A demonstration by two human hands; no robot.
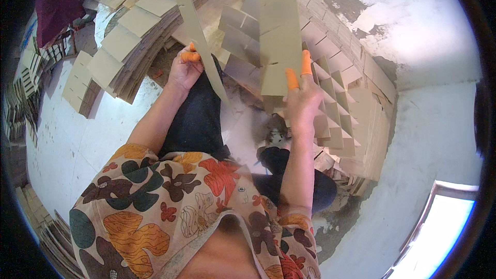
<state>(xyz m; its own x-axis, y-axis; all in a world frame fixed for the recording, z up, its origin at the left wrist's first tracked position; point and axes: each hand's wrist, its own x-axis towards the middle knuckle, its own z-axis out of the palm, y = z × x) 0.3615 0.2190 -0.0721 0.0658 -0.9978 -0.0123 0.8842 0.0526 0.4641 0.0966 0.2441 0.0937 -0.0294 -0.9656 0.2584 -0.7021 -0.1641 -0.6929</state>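
At far left, a small bundle of slotted cardboard point(78, 85) is being shown standing on the floor point(119, 129); beyond it, toward the upper left of the frame, a long curved row of stacked cardboard pieces point(139, 27) is being seen. Left of centre, the left-hand grip point(186, 70), with an orange finger cover point(190, 57), is being kept narrow along the left edge of a thin cardboard strip point(197, 33), which is being presented tilted and nearly edge-on. At upper centre, a broader tan cardboard panel point(281, 33), marked by short slits, is being held upright by the right-hand grip point(304, 98), whose covered fingers are being laid along the panel's lower right edge; whether one sheet or several are being held cannot be told. At right, a grid of crossed cardboard dividers point(330, 116) is being partly hidden by the panel and the hand.

Handling: both held pieces are being judged light, dry and fairly stiff along their length, yet liable to creasing where the board is being weakened by slits. Slipping is being considered unlikely. The plain long edges between slits are being favoured for grasping, with light pressure being advised so that the board is not being buckled.
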